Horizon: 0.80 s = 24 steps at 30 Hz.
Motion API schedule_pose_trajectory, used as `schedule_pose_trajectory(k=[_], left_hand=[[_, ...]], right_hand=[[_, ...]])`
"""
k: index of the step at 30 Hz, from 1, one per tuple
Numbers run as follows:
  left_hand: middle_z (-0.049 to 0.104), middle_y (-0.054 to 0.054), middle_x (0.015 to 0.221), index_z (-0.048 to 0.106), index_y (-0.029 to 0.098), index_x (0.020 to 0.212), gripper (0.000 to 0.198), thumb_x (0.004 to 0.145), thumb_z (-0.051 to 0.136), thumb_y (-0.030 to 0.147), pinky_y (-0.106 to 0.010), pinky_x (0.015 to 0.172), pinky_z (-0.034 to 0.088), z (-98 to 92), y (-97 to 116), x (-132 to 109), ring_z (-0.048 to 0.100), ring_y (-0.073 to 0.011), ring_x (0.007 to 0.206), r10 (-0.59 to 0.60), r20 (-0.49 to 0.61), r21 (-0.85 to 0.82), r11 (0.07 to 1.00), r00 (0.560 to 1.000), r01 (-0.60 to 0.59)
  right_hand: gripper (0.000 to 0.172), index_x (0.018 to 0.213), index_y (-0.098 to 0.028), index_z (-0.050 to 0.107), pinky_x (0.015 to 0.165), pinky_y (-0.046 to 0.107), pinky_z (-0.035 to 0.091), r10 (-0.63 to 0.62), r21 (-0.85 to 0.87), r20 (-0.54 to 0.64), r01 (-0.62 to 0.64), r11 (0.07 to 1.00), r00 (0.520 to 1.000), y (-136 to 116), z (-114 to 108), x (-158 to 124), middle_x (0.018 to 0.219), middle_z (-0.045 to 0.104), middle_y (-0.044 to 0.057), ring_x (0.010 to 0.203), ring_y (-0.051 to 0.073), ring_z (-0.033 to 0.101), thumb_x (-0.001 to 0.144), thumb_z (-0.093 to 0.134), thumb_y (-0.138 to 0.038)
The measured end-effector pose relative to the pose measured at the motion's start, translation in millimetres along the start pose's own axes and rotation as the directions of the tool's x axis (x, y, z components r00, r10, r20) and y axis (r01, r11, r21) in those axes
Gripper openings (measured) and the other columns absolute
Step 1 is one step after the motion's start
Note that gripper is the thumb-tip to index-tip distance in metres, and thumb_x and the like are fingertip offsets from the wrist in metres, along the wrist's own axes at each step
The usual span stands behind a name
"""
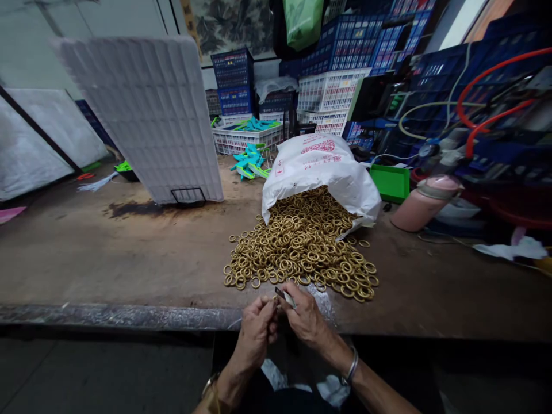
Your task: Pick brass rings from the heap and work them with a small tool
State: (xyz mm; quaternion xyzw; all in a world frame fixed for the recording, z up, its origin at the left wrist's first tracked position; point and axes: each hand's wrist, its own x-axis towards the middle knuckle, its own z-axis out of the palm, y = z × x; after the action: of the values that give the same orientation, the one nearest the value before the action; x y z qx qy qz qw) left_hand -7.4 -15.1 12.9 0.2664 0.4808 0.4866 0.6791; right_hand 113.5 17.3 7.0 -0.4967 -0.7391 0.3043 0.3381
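At the table's front edge my left hand (257,329) is closed in a pinch. A bit of a gold-coloured ring (276,298) seems to show at its fingertips, mostly hidden. Close against it, my right hand (305,316) is wrapped round a small knife (285,297) with a short dark blade and a pale handle. The blade points up and to the left, beside the left fingertips. Just beyond both hands spreads a heap of gold-coloured rings (297,247). They spill from the mouth of a white sack (319,164) with red print, which lies on its side.
On the wooden table (107,259) a ribbed white panel (150,115) stands upright at left. A pink bottle (426,202) and a green tray (390,183) are at right. Turquoise plastic parts (250,161) lie behind, before stacked crates (332,91). Red hoses (468,109) curve at far right.
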Motion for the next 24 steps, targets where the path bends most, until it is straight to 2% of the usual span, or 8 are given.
schedule_pose_trajectory(k=[3,5,7,9,11,14,20,24], left_hand=[[0.044,0.006,0.049,0.054,0.016,0.067,0.026,0.069,0.060,0.041,-0.017,0.041,0.029,1.1,3,-2,0.036,-0.0050,0.041,0.157,-0.033,0.187,0.971,0.987,-0.148],[0.050,0.003,0.054,0.057,0.015,0.063,0.023,0.069,0.059,0.037,-0.019,0.051,0.036,1.1,6,-3,0.044,-0.0085,0.051,0.308,-0.015,0.296,0.910,0.951,-0.290],[0.054,0.001,0.058,0.058,0.016,0.060,0.022,0.069,0.059,0.036,-0.021,0.058,0.038,1.1,8,-5,0.047,-0.0111,0.058,0.387,0.015,0.335,0.867,0.922,-0.369],[0.051,0.002,0.055,0.056,0.016,0.059,0.025,0.068,0.059,0.038,-0.020,0.053,0.037,0.9,8,-5,0.045,-0.0099,0.053,0.320,0.013,0.305,0.901,0.947,-0.309],[0.046,0.005,0.049,0.052,0.016,0.061,0.029,0.067,0.059,0.043,-0.018,0.042,0.031,0.2,6,-5,0.037,-0.0063,0.042,0.162,0.006,0.230,0.960,0.987,-0.159],[0.040,0.008,0.047,0.046,0.017,0.065,0.034,0.067,0.057,0.049,-0.016,0.033,0.017,-2.0,2,-3,0.027,-0.0027,0.034,-0.011,0.051,0.119,0.993,0.999,0.005],[0.042,0.008,0.051,0.044,0.017,0.068,0.034,0.070,0.056,0.048,-0.014,0.034,0.016,-5.1,-3,-2,0.026,-0.0011,0.035,0.000,0.120,0.026,1.000,0.993,-0.003],[0.041,0.008,0.050,0.044,0.017,0.068,0.034,0.071,0.053,0.049,-0.015,0.033,0.016,-4.6,-4,-2,0.025,-0.0009,0.033,0.019,0.111,0.061,0.998,0.994,-0.026]], right_hand=[[0.017,0.072,-0.020,0.048,0.056,0.021,0.034,0.076,0.050,0.025,-0.077,0.996,0.997,-2,1,1,0.063,0.049,-0.003,0.058,0.011,0.046,0.082,0.037,-0.030],[0.023,0.067,-0.020,0.046,0.053,0.021,0.034,0.150,0.111,0.071,-0.157,0.981,0.986,-2,1,3,0.059,0.047,-0.003,0.055,0.010,0.044,0.082,0.036,-0.033],[0.025,0.064,-0.019,0.045,0.051,0.021,0.034,0.207,0.191,0.131,-0.230,0.954,0.969,-2,1,4,0.055,0.045,-0.004,0.052,0.010,0.043,0.081,0.036,-0.035],[0.025,0.062,-0.020,0.045,0.049,0.021,0.033,0.234,0.245,0.151,-0.266,0.932,0.960,-2,1,4,0.053,0.044,-0.005,0.050,0.009,0.041,0.079,0.037,-0.036],[0.024,0.061,-0.019,0.045,0.049,0.020,0.032,0.241,0.245,0.125,-0.265,0.933,0.963,-3,0,4,0.053,0.044,-0.005,0.050,0.009,0.040,0.078,0.039,-0.036],[0.023,0.062,-0.019,0.047,0.050,0.020,0.033,0.229,0.214,0.093,-0.244,0.946,0.969,-8,-2,3,0.055,0.044,-0.005,0.053,0.009,0.040,0.077,0.041,-0.035],[0.023,0.064,-0.019,0.046,0.052,0.022,0.034,0.230,0.251,0.118,-0.253,0.934,0.966,-8,-4,4,0.057,0.047,-0.004,0.053,0.010,0.044,0.078,0.036,-0.035],[0.022,0.062,-0.020,0.044,0.053,0.022,0.033,0.205,0.064,0.034,-0.207,0.976,0.978,0,-4,2,0.055,0.047,-0.002,0.053,0.011,0.044,0.079,0.033,-0.030]])
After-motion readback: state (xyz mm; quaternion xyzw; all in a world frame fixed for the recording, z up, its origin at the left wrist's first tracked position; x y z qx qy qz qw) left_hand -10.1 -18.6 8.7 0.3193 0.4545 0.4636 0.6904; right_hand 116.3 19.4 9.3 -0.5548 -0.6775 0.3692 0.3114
